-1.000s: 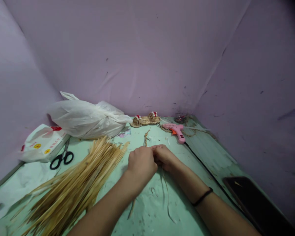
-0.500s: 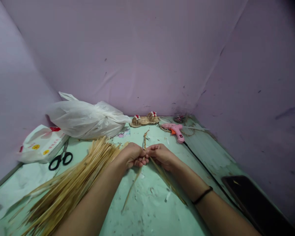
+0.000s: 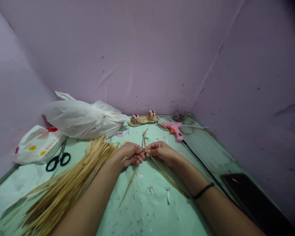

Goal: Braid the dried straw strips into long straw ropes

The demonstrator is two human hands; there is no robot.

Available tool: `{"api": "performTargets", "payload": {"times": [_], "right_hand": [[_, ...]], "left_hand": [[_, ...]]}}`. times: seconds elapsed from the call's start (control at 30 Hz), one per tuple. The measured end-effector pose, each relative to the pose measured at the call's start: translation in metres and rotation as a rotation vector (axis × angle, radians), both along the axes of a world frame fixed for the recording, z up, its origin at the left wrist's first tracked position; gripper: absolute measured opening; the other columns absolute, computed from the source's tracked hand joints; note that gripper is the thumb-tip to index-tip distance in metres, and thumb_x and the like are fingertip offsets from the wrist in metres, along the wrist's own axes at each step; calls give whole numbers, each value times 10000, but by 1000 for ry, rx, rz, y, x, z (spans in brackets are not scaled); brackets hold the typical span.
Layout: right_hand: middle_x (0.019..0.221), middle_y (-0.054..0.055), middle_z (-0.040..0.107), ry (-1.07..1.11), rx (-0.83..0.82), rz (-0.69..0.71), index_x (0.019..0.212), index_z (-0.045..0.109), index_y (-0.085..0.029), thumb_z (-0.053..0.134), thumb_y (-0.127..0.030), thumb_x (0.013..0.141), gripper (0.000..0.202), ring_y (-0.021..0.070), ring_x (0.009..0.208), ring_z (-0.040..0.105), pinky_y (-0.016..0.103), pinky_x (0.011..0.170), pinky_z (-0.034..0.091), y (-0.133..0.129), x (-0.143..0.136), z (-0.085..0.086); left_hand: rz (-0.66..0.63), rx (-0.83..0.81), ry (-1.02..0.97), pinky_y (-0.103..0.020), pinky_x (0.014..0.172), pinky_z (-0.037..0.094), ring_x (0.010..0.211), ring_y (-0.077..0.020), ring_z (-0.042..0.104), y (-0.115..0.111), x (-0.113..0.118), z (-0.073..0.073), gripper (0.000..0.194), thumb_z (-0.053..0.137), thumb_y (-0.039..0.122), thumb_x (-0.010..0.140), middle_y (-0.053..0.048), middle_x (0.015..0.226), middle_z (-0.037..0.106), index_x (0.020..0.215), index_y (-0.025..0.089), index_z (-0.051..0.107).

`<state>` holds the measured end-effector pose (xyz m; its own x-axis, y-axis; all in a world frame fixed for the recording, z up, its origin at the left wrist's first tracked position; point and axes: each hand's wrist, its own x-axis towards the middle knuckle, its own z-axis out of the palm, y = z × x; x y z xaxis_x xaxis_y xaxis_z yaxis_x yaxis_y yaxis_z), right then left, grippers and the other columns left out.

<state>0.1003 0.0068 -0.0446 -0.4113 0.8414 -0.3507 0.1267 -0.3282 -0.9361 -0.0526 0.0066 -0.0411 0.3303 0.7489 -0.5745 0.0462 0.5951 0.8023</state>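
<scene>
A short straw braid [image 3: 144, 140] with a knotted tip points away from me at the middle of the table. My left hand [image 3: 132, 154] pinches the strands at its near end from the left. From the other side my right hand [image 3: 162, 152] pinches strands too, its fingertips close to the left ones. One loose strand [image 3: 129, 186] trails from the left hand toward me. Longer straw strands [image 3: 170, 178] run from under the right hand along the forearm. Left of my left forearm lies a thick bundle of dry straw [image 3: 76, 183].
Black-handled scissors [image 3: 59, 160], a printed white packet [image 3: 38, 144] and a tied white plastic bag [image 3: 86, 119] are at left. Small woven sandals [image 3: 144, 119] with red-and-white beads stand by the wall. A pink glue gun [image 3: 174, 128], its black cord [image 3: 201, 164] and a dark phone [image 3: 253, 196] are at right.
My fingertips have drawn slightly apart, showing the braid's near end between them. The strands' trailing ends have spread a little outward. The whole view has shifted slightly.
</scene>
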Motion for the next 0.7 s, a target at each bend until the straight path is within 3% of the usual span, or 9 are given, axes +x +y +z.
{"api": "performTargets", "payload": {"times": [0.33, 0.5, 0.7], "right_hand": [[396, -67, 401, 75, -31, 70, 583, 547, -120, 585, -242, 606, 130, 22, 345, 207, 221, 387, 68, 5, 6, -6], [394, -71, 394, 72, -20, 88, 588, 556, -117, 596, -249, 602, 139, 21, 351, 195, 222, 390, 69, 5, 7, -6], [431, -52, 473, -15, 41, 46, 596, 586, -109, 590, -188, 566, 85, 28, 379, 288, 191, 398, 177, 3, 4, -5]], "left_hand": [[19, 15, -41, -122, 333, 371, 347, -36, 469, -1, 0, 0, 133, 508, 130, 739, -18, 502, 551, 637, 64, 564], [2, 94, 50, -125, 299, 298, 321, -28, 422, -3, 4, 0, 139, 535, 168, 719, 5, 467, 521, 616, 76, 546], [-13, 174, 203, -154, 289, 256, 292, -39, 376, -5, 7, -3, 130, 516, 185, 695, 28, 418, 487, 593, 105, 509]]}}
